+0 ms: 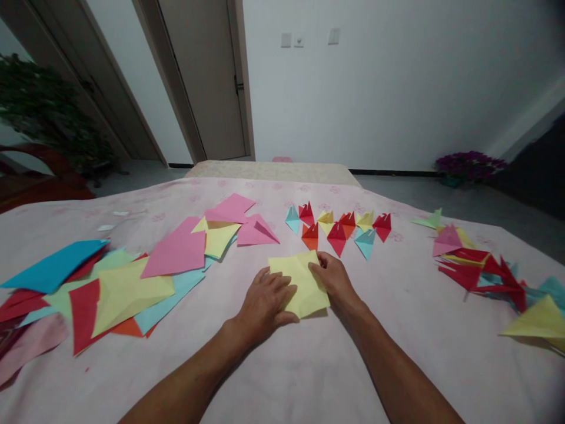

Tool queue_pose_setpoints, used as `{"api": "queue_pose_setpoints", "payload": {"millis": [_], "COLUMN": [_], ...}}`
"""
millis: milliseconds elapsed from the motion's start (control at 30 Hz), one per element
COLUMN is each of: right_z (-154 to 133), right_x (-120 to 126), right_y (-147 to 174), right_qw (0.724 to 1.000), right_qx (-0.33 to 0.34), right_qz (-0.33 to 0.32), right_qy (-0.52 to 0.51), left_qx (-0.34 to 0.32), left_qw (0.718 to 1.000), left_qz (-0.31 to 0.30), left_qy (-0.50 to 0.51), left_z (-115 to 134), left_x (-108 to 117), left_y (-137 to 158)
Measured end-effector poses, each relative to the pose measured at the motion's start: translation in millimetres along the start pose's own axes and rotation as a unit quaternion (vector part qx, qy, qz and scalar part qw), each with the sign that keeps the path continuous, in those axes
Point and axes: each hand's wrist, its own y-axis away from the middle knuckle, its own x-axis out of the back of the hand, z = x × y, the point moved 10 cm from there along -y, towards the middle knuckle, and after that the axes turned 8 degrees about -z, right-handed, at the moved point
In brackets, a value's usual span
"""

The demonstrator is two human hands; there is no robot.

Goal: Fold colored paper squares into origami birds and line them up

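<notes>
A square of yellow paper [305, 285] lies on the cloth in front of me, its lower edge slightly lifted. Flat across its left side rests my left hand [270, 297], fingers stretched out. My right hand [333, 275] pinches the paper's upper right edge between thumb and fingers. Just beyond the sheet stand several small folded paper cranes in two loose rows, among them a red crane [337, 238], a light blue crane [365, 242] and a yellow crane [325, 221].
Loose coloured sheets spread over the left side, including a pink sheet [179, 250] and a blue sheet [55, 265]. More folded paper, such as a red piece [472, 268], is heaped at the right. A pale pink cloth [379, 365] covers the table.
</notes>
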Motion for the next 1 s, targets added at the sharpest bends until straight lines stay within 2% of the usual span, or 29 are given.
{"api": "queue_pose_setpoints", "payload": {"millis": [133,300,433,567,767,1000], "right_z": [-6.6,-19.3,-27.9,-30.9,-30.1,-39.0], "right_x": [5.6,1.8,-0.5,-3.8,-12.5,-18.7], "right_y": [6.2,18.3,19.9,12.3,1.9,11.6], "right_qw": [0.999,0.989,0.979,0.977,0.981,0.957], "right_qx": [0.002,-0.005,0.046,0.105,0.144,0.221], "right_qz": [0.013,0.004,0.0,-0.02,-0.066,-0.072], "right_qy": [0.03,0.15,0.199,0.183,0.116,0.176], "left_qx": [0.046,0.059,0.084,0.09,0.099,0.154], "left_qw": [0.998,0.996,0.995,0.995,0.994,0.987], "left_qz": [-0.023,-0.049,-0.043,-0.042,-0.028,0.012], "left_qy": [-0.039,-0.044,-0.035,-0.027,-0.023,-0.046], "left_z": [-4.8,-10.8,-18.5,-21.8,-23.4,-37.4], "left_x": [-8.5,-12.5,-9.8,-10.0,-8.1,-2.4], "left_y": [1.5,-0.4,0.0,0.6,1.8,5.4]}}
